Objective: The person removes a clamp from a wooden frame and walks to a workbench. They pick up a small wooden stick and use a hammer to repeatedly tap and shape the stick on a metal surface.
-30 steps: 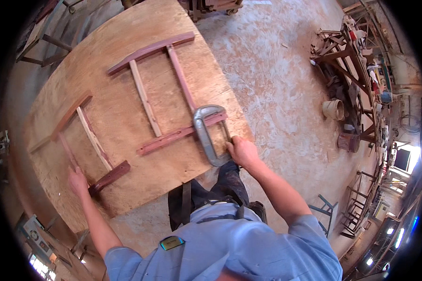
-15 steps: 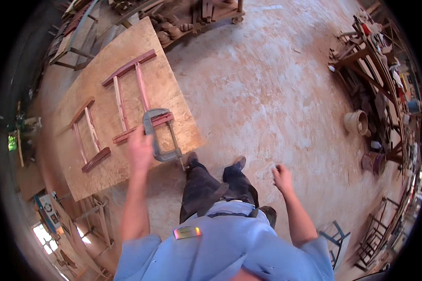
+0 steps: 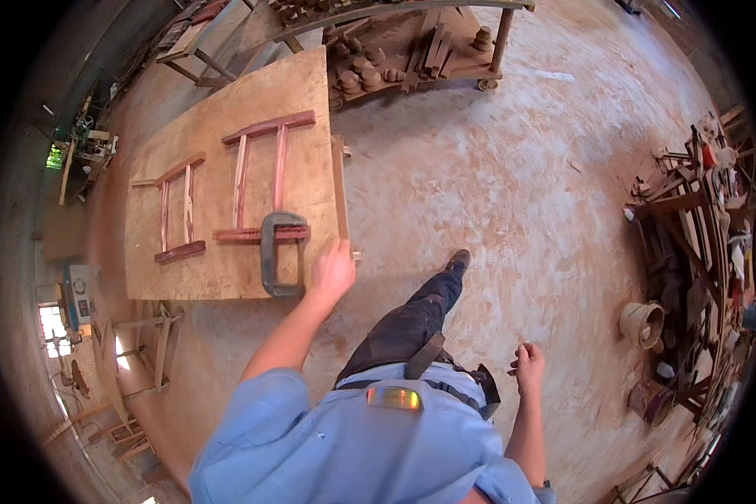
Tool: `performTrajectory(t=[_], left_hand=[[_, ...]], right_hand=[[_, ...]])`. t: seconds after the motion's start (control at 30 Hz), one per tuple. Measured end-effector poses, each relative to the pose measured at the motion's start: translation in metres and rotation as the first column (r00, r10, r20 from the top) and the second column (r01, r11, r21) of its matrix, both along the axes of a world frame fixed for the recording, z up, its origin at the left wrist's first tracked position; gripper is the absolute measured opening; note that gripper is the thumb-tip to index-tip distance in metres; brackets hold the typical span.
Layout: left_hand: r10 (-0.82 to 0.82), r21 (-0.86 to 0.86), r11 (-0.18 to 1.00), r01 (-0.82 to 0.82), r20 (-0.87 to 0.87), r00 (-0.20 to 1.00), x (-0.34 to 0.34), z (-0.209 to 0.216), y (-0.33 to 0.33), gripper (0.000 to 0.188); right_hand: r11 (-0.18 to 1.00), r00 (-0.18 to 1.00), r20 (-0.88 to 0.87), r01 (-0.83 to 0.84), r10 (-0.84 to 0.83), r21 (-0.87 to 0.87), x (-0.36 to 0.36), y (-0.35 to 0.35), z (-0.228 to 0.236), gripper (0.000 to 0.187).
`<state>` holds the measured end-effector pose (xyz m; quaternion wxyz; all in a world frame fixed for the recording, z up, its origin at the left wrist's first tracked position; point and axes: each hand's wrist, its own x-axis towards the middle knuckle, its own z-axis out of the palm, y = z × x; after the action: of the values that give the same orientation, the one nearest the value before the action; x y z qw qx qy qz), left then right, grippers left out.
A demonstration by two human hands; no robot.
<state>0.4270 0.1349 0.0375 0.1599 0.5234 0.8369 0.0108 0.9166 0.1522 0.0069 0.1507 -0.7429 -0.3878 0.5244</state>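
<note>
A plywood-topped table [image 3: 155, 281] is at my left. My left hand [image 3: 334, 270] is over its near right corner, just right of a grey C-clamp [image 3: 268, 252]. The back of the hand hides most of its fingers, and I cannot tell whether it touches the edge. The clamp sits around the near reddish rail of a wooden frame [image 3: 279, 172] lying on the plywood. Left of it lies a smaller wooden frame [image 3: 165, 214]. My right hand [image 3: 527, 368] hangs over the floor at my right, fingers loosely curled in, with nothing seen in it.
A wheeled wooden trolley [image 3: 512, 42] carrying turned pieces and offcuts stands beyond the table. Along the right side is a rack [image 3: 689, 202] piled with wood scraps, with a pale bucket [image 3: 642, 324] and a dark tin [image 3: 652, 401] beside it. Machinery [image 3: 79, 290] stands far left.
I have stepped and turned, so the table appears shifted. My left hand has moved from the clamp's left side to its right, by the table corner. The clamp is still on the frame.
</note>
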Motion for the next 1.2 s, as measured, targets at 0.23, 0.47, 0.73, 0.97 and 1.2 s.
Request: performTrajectory(t=[0.23,0.47,0.73,0.97,1.2], left_hand=[[0.113,-0.033,0.993,-0.110,0.111,0.987,0.051,0.018,0.094,0.034],[-0.264,0.303,0.932,0.200,0.186,0.946,0.107,0.021,0.294,0.026],[-0.331,0.373,0.897,0.238,0.211,0.920,0.211,0.037,0.492,0.009],[0.123,-0.186,0.979,-0.083,0.217,0.968,0.211,-0.013,0.536,0.038],[0.529,-0.184,0.845,-0.502,0.424,0.735,0.213,-0.045,0.627,0.063]], right_hand=[[0.978,0.988,0.031,0.151,-0.148,-0.141,0.067,0.087,0.000,0.025],[0.891,0.892,-0.078,0.431,-0.444,-0.140,0.136,0.176,0.015,0.029],[0.767,0.801,-0.015,0.567,-0.598,-0.301,0.217,0.275,-0.006,0.025],[0.866,0.862,-0.144,0.454,-0.487,-0.212,0.272,0.475,-0.017,0.021],[0.951,0.934,-0.183,0.292,-0.306,-0.098,0.249,0.727,0.019,0.023]])
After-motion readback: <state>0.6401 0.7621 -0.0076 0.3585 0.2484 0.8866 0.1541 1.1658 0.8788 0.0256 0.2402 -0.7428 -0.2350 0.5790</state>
